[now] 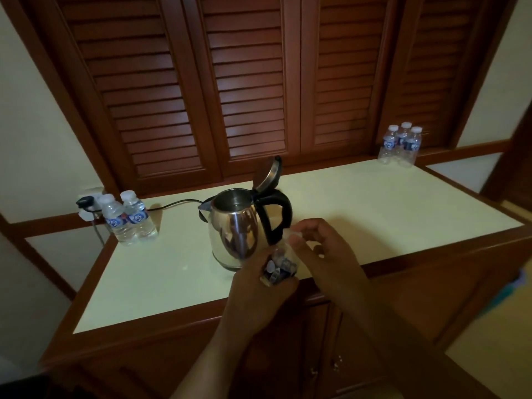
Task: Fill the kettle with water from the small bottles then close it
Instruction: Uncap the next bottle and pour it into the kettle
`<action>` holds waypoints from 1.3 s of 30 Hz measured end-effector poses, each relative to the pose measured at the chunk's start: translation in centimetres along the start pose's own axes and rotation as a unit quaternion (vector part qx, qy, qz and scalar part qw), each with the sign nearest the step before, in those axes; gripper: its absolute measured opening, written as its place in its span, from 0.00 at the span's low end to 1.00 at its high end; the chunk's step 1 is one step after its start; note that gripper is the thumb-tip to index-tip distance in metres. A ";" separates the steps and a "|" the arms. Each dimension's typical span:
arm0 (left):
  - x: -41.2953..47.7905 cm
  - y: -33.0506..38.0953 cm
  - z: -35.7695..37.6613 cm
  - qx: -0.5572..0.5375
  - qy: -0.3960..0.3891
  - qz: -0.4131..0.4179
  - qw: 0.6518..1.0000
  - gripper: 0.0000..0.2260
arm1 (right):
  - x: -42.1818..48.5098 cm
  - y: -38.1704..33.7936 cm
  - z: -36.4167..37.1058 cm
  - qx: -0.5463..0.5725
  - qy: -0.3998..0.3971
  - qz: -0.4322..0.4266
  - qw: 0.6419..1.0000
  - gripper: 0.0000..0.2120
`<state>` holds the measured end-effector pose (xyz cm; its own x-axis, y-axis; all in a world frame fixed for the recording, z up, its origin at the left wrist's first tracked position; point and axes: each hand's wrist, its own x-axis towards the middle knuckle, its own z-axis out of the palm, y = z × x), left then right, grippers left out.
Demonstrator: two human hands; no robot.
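A steel kettle (234,228) with a black handle stands mid-counter, its lid (267,174) tipped up and open. Just in front of it, my left hand (259,286) is wrapped around a small water bottle (277,267) with a blue label. My right hand (322,249) pinches the bottle's white cap (293,233) at the top. Two small bottles (128,218) stand at the counter's left end. Three more bottles (400,145) stand at the far right corner.
The cream counter top (374,203) has a wooden rim. The kettle's black cord (172,203) runs left to a wall socket (89,204). Brown louvred doors (247,82) rise behind the counter. Cabinet doors sit below the front edge.
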<state>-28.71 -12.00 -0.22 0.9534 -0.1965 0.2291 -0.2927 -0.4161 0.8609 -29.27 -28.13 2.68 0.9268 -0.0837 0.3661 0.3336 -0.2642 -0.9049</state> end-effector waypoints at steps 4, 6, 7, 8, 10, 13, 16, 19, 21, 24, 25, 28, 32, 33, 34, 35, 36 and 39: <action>1.4 0.3 1.1 -0.032 -0.005 0.022 0.999 0.21 | 0.1 0.0 -2.1 -0.012 -0.006 0.011 1.000 0.08; 2.0 0.6 1.6 -0.067 -0.027 0.016 0.997 0.20 | 0.4 0.1 -3.2 -0.051 -0.038 0.013 0.998 0.12; 2.3 0.8 1.8 -0.078 -0.043 0.011 0.996 0.18 | 0.6 0.0 -3.8 -0.074 -0.054 0.011 0.996 0.14; 2.6 1.0 2.0 -0.086 -0.059 0.007 0.995 0.17 | 0.8 0.0 -4.4 -0.101 -0.066 0.005 0.993 0.14; 3.6 1.2 2.3 -0.113 -0.094 0.004 0.989 0.12 | 1.5 -0.1 -5.7 -0.156 -0.085 -0.015 0.984 0.14; 5.0 1.8 2.8 -0.167 -0.150 -0.024 0.974 0.04 | 2.8 -0.1 -7.5 -0.213 -0.106 -0.053 0.970 0.13; 6.9 1.9 3.5 -0.191 -0.242 -0.023 0.951 0.15 | 4.3 -0.3 -9.6 -0.306 -0.106 -0.125 0.938 0.14; 8.9 3.0 4.5 -0.195 -0.311 0.011 0.930 0.08 | 5.7 -0.2 -11.1 -0.395 -0.097 -0.158 0.900 0.24; 10.3 4.0 6.0 -0.162 -0.302 0.040 0.939 0.06 | 6.6 0.3 -12.0 -0.408 -0.056 -0.129 0.902 0.27; 12.5 5.2 9.9 0.036 -0.157 0.140 0.977 0.12 | 8.0 1.0 -13.9 -0.382 0.013 0.061 0.922 0.29; 13.1 5.4 11.4 0.144 -0.086 0.193 0.967 0.14 | 8.5 1.3 -14.8 -0.340 0.030 0.150 0.928 0.27; 14.8 6.0 15.7 0.270 0.055 0.289 0.917 0.25 | 9.9 2.7 -18.4 -0.249 0.038 0.310 0.917 0.24; 18.2 7.6 21.7 0.232 0.013 0.274 0.933 0.32 | 12.4 5.4 -24.0 -0.300 0.098 0.267 0.911 0.20; 19.3 8.2 23.2 0.220 -0.023 0.249 0.943 0.35 | 13.2 5.9 -25.6 -0.312 0.129 0.254 0.907 0.20; 20.5 8.8 24.7 0.214 -0.055 0.224 0.949 0.37 | 14.0 6.5 -27.3 -0.317 0.157 0.250 0.901 0.20; 21.5 9.3 26.2 0.222 -0.068 0.211 0.950 0.38 | 15.0 7.1 -29.2 -0.315 0.178 0.252 0.897 0.19; 22.4 9.8 27.7 0.239 -0.065 0.205 0.947 0.37 | 15.9 7.6 -31.0 -0.309 0.190 0.258 0.895 0.21; 25.6 10.7 31.6 0.271 -0.027 0.216 0.938 0.28 | 17.9 8.9 -35.7 -0.313 0.178 0.240 0.901 0.30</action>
<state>-9.81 -49.53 0.47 0.7358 -0.4896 0.4678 -0.6597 -0.6743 0.3318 -15.85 -66.25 8.96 0.7869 -0.6068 0.1120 -0.3580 -0.5968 -0.7182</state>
